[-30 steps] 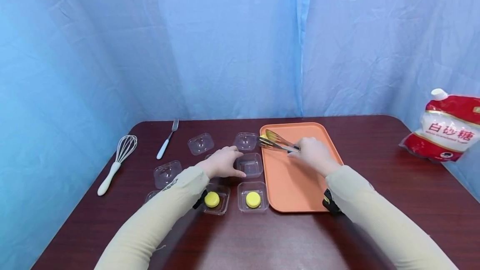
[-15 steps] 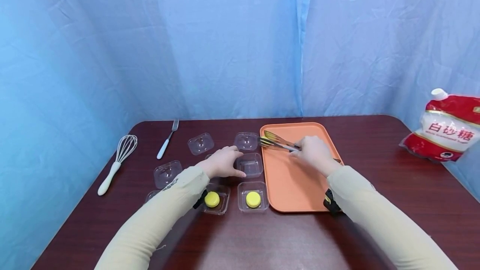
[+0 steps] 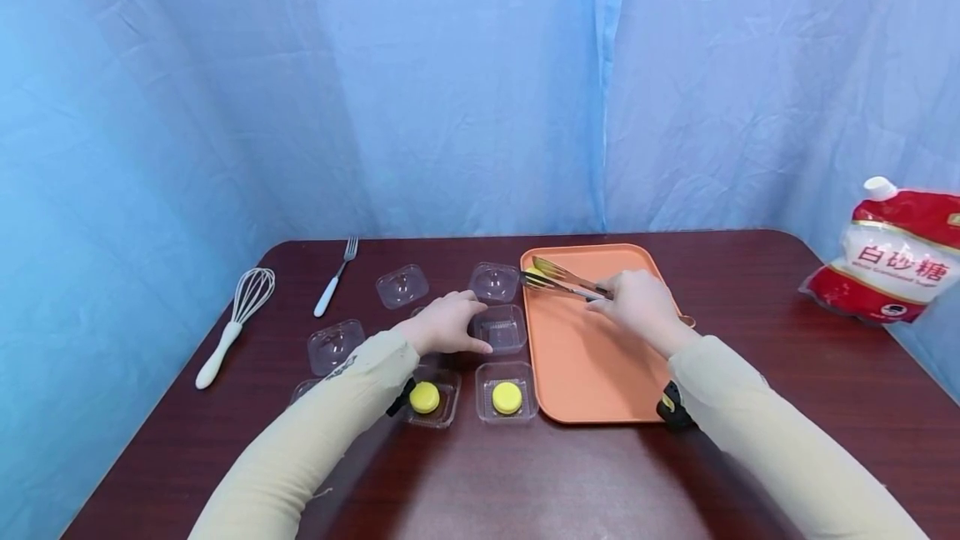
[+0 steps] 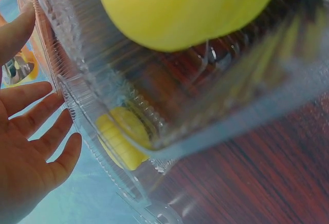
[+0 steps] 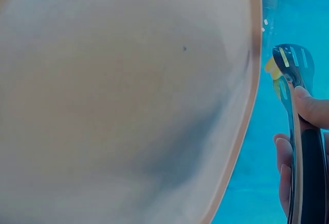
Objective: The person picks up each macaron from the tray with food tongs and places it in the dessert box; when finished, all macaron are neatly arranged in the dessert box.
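Observation:
My right hand (image 3: 639, 303) grips a pair of slotted food tongs (image 3: 564, 280) over the far left part of the orange tray (image 3: 592, 390). Between the tong heads shows a yellow macaron (image 5: 271, 68) in the right wrist view. My left hand (image 3: 447, 325) lies over the clear plastic boxes, its fingertips right at the side of one box (image 3: 500, 332). In the left wrist view its fingers (image 4: 54, 139) are spread and relaxed, holding nothing. Two boxes nearer me each hold a yellow macaron (image 3: 507, 397), the left one (image 3: 424, 397) close to the left wrist.
Clear domed lids (image 3: 402, 286) lie behind and left of the boxes, one (image 3: 495, 282) close to the tray. Farther left are a fork (image 3: 336, 277) and a whisk (image 3: 236, 325). A red and white sugar bag (image 3: 888, 255) stands at the table's right edge.
My right hand and the tongs have shifted slightly right, and the tong heads now sit a little further inside the tray's left rim. The left hand stays in place.

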Action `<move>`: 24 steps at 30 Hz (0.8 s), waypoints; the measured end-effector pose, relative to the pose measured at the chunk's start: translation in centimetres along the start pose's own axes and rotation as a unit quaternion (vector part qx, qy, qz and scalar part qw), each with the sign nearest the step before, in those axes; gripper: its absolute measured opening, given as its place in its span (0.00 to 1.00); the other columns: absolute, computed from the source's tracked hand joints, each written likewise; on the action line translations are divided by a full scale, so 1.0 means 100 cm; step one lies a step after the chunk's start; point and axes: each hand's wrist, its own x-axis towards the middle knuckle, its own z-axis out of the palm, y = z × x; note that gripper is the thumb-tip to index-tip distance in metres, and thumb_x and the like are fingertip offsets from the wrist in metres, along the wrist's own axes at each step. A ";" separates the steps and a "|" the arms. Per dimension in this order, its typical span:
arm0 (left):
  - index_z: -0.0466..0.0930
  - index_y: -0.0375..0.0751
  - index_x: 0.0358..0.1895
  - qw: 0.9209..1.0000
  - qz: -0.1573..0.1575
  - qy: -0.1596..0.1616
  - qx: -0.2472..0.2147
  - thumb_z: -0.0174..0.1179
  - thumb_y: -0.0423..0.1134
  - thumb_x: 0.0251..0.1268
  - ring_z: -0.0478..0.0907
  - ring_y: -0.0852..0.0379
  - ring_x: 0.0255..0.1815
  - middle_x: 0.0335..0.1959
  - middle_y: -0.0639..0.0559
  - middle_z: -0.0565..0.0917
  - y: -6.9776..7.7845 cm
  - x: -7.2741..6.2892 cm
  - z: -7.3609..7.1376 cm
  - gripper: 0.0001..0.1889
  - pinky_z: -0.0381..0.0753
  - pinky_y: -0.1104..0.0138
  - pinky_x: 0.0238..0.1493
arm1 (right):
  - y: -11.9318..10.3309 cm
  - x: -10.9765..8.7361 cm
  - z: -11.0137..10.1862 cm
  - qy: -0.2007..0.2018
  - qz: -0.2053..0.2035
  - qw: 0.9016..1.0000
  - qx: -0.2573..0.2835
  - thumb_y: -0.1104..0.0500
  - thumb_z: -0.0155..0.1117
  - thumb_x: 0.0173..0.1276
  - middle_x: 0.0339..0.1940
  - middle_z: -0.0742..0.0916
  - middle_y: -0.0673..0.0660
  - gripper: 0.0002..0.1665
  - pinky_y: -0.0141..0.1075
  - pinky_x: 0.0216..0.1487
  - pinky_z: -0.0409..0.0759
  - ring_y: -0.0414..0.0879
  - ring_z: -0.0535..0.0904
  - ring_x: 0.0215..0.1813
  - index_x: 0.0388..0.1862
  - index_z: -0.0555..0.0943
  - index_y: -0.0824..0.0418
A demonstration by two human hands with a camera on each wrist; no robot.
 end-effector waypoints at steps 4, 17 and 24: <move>0.71 0.40 0.65 1.000 0.002 -0.001 0.003 0.67 0.55 0.53 0.71 0.50 0.58 0.59 0.45 0.74 0.001 0.000 -0.001 0.37 0.72 0.58 0.63 | 0.001 -0.004 -0.004 0.004 0.002 1.000 -0.001 0.47 0.70 0.58 0.20 0.86 0.54 0.24 0.34 0.17 0.65 0.41 0.71 0.16 0.48 0.85 0.61; 0.71 0.39 0.64 1.000 0.004 0.000 0.001 0.68 0.55 0.53 0.72 0.50 0.56 0.58 0.45 0.74 -0.001 0.000 0.000 0.37 0.72 0.58 0.61 | -0.001 -0.019 -0.013 0.025 -0.025 0.999 0.009 0.49 0.70 0.58 0.06 0.74 0.47 0.25 0.32 0.14 0.58 0.39 0.60 0.11 0.51 0.84 0.61; 0.71 0.39 0.64 1.000 0.004 -0.002 0.001 0.68 0.55 0.53 0.72 0.49 0.56 0.58 0.44 0.74 -0.001 0.000 -0.001 0.37 0.72 0.58 0.61 | -0.002 -0.027 -0.013 0.034 -0.041 0.998 0.018 0.50 0.71 0.57 0.07 0.73 0.46 0.22 0.33 0.15 0.58 0.39 0.60 0.12 0.48 0.85 0.61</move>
